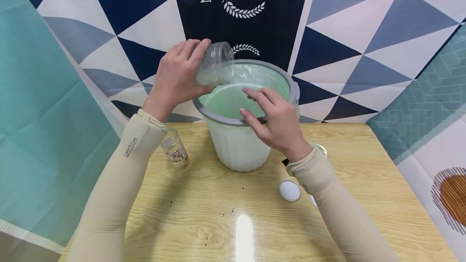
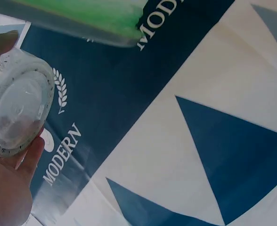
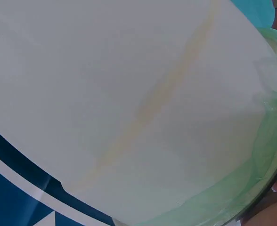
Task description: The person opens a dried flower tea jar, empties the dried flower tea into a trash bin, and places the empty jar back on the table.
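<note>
My left hand (image 1: 181, 72) grips a clear jar (image 1: 214, 64), tipped on its side with its mouth facing right above the bin. Dark specks cling around the base of the jar (image 2: 21, 110) in the left wrist view. Beneath it stands a white trash bin (image 1: 238, 148) with a grey rim and a green plastic liner (image 1: 227, 102). Over the bin's right front rim hangs my right hand (image 1: 278, 122), its fingers loosely bent and holding nothing. The right wrist view is filled by the bin's white wall (image 3: 105, 94), with the liner folded over its edge.
Left of the bin stands a clear glass mug (image 1: 176, 151) with a brown pattern. A round white lid (image 1: 289, 191) lies at the right, and other items are partly hidden under my right forearm. Dark crumbs dot the wooden table (image 1: 204, 213). A patterned cloth (image 1: 335, 51) hangs behind.
</note>
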